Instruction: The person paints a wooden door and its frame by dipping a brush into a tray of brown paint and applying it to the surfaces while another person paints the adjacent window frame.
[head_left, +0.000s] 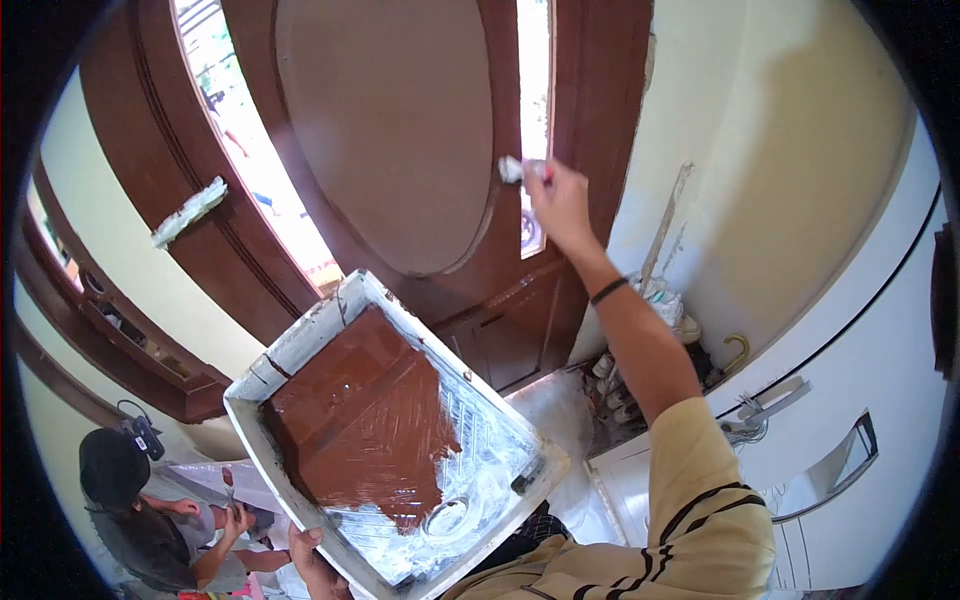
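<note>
My right hand [562,208] is raised to the brown door [505,60], its fingers closed round a small paintbrush [515,170]. The brush has a whitish head and a bit of red at the grip. Its head overlaps the strip between the door's oval panel [390,130] and the narrow right-hand window [534,90]. Low in the view, my left hand [315,565] grips the near left edge of a white paint tray [505,405]. Reddish-brown paint [365,420] covers much of the tray's floor, with whitish smears on the ribbed part. The left fingers are mostly hidden under the tray.
A white-covered handle [190,212] juts from the door's left side. At the lower left, a person in a dark cap [113,470] holds a small brush [229,484]. Shoes and a cane-like hook [738,350] stand by the right wall, beside a white cabinet [800,490].
</note>
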